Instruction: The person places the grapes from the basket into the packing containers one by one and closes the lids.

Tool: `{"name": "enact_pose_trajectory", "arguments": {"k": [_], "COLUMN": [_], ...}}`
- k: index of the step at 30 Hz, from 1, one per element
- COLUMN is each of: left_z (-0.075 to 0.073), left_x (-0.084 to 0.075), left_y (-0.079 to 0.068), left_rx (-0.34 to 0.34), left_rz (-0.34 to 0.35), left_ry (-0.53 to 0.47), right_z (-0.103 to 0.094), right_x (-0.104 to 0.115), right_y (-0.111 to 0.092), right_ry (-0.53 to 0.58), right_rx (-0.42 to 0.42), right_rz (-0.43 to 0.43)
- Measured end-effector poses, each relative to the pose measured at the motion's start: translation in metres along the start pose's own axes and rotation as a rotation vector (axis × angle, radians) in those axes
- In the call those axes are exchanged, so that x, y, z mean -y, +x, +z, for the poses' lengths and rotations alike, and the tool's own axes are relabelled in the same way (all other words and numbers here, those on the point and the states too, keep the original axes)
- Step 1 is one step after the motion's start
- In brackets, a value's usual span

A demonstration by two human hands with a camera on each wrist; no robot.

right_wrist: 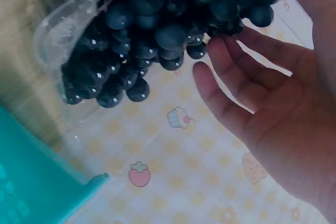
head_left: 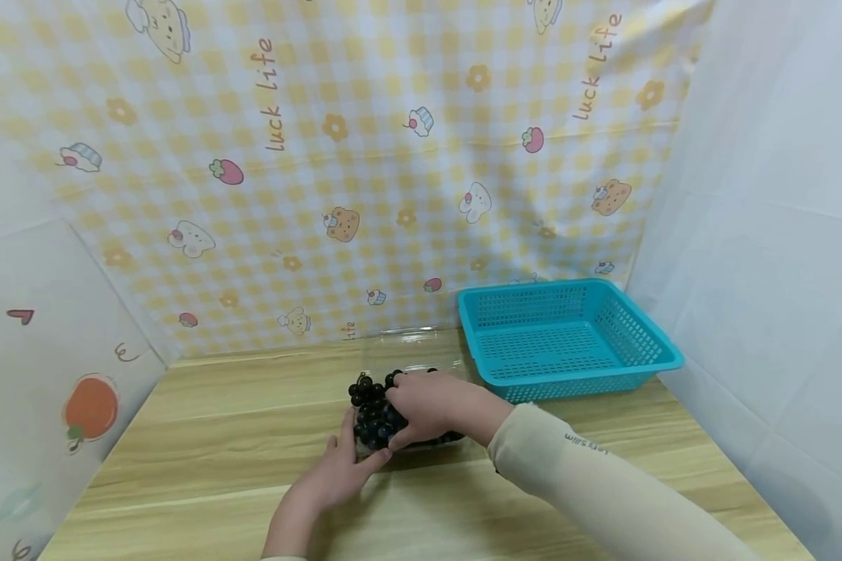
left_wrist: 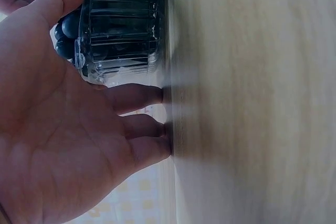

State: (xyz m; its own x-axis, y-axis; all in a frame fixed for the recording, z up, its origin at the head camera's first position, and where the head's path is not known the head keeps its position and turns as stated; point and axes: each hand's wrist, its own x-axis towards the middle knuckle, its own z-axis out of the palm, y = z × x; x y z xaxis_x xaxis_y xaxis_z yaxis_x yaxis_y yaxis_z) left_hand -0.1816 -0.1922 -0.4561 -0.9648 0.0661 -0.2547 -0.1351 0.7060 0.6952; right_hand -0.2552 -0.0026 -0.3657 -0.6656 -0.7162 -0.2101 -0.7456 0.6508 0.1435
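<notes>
Dark grapes (head_left: 372,413) fill a clear plastic box (left_wrist: 121,35) that stands on the table. My right hand (head_left: 428,401) is over the box and grips a bunch, its fingers (right_wrist: 226,72) at one side and the thumb at the other. At the near left corner, my left hand (head_left: 337,467) holds the box. Its thumb lies at the rim and the index finger runs along the left side, while other fingertips (left_wrist: 157,95) rest on the table. The box's clear lid (head_left: 410,351) lies folded back behind it. My right hand hides part of the grapes.
A blue plastic basket (head_left: 568,378) with perforated walls stands right of the box, close to its lid. The wood-grain table (head_left: 238,436) meets a yellow checked cloth (head_left: 267,288) at the back, with white sheets (head_left: 779,257) at the sides.
</notes>
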Motion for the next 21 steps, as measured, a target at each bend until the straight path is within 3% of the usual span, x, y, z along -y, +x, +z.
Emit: {"name": "enact_pose_trajectory", "arguments": {"k": [10,21], "left_z": [0.003,0.002], "left_x": [0.000,0.001], "left_y": [0.002,0.001], "left_rx": [-0.011,-0.017], "left_rz": [0.003,0.002], "left_ry": [0.026,0.032], "right_z": [0.029,0.030], "right_x": [0.004,0.005], "right_y": [0.007,0.012], "right_ry": [-0.098,-0.047], "right_rx": [-0.149,-0.142], "right_rz": [-0.044,-0.056]}}
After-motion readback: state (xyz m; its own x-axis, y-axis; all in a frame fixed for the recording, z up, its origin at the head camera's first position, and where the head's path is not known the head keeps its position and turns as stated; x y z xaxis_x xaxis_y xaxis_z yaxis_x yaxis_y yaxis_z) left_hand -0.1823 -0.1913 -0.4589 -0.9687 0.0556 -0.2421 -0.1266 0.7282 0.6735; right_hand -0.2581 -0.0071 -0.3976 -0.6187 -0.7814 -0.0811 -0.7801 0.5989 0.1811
